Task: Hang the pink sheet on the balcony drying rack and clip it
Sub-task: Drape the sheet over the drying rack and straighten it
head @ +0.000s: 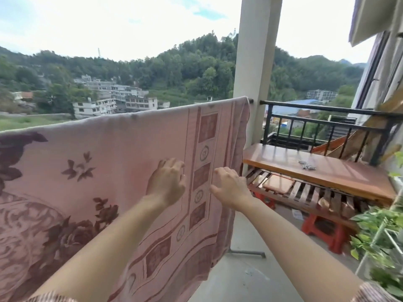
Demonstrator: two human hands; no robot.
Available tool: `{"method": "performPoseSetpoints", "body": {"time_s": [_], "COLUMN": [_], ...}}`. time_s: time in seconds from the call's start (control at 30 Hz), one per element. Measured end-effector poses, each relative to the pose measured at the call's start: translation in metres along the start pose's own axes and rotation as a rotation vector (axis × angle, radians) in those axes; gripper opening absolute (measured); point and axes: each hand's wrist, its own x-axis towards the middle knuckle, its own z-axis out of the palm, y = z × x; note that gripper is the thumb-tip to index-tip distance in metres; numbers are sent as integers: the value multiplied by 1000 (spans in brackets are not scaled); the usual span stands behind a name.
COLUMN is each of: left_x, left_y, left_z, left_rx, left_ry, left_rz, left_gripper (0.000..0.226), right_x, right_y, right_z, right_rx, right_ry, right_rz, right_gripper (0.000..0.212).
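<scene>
Left hand (166, 182): just below centre toward 7 o'clock, reached forward at arm's length. Its back faces the camera and the fingers are bent, tips against the cloth. Whether it pinches the fabric or only presses it cannot be told.
Right hand (231, 186): just below centre toward 5 o'clock, beside the left hand but apart from it. Knuckles up, thumb lying leftward on the cloth, fingers curled out of sight near the sheet's right edge. Its grip cannot be told.
Pink sheet (109, 160): draped over the rail and spread from 9 o'clock to centre. Dark rose flowers and leaves show at 8 o'clock, and a border of squares and round medallions (204, 153) runs under the hands.
Writing: medallion motifs are too blurred to read.
Drying-rack rail (251, 100): its dark tip shows at 1 o'clock past the sheet's top corner, just beside the column. A grey foot (248, 253) lies on the floor (250, 280) at 5 o'clock.
Column (257, 51): pale and upright, 12 to 1 o'clock.
Balcony railing (327, 110): black metal, 2 o'clock.
Wooden table (338, 177): 3 o'clock, with a slatted shelf (305, 192) beneath. Small grey pieces (307, 165) lie on its top, too small to identify.
Red stools (316, 227): under the table, 4 o'clock.
Leafy plant (379, 232): 4 o'clock, at the frame edge.
Background: wooded hills (196, 62) and pale multi-storey buildings (122, 99), 10 to 12 o'clock.
</scene>
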Motion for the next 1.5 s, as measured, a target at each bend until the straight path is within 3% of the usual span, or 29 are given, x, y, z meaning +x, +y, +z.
{"method": "performPoseSetpoints", "body": {"time_s": [0.37, 0.73, 1.07, 1.2, 1.37, 1.5], "left_x": [188, 388, 506, 542, 576, 578], "left_y": [97, 199, 221, 217, 214, 217], "left_z": [164, 260, 315, 327, 344, 358], "left_rx": [-50, 81, 345, 420, 531, 584], "left_ry": [-8, 202, 424, 528, 544, 547], "left_rz": [113, 45, 23, -22, -171, -264], "left_gripper": [37, 38, 43, 47, 50, 53], "right_x": [154, 355, 513, 577, 638, 666], "right_y": [209, 377, 448, 465, 466, 456], "right_z": [-16, -69, -48, -35, -23, -1], "right_rx": [-13, 68, 392, 494, 658, 831], "right_ry": [9, -10, 16, -77, -258, -510], "right_rz": [146, -43, -262, -341, -450, -512], "right_gripper": [50, 51, 38, 34, 31, 29]}}
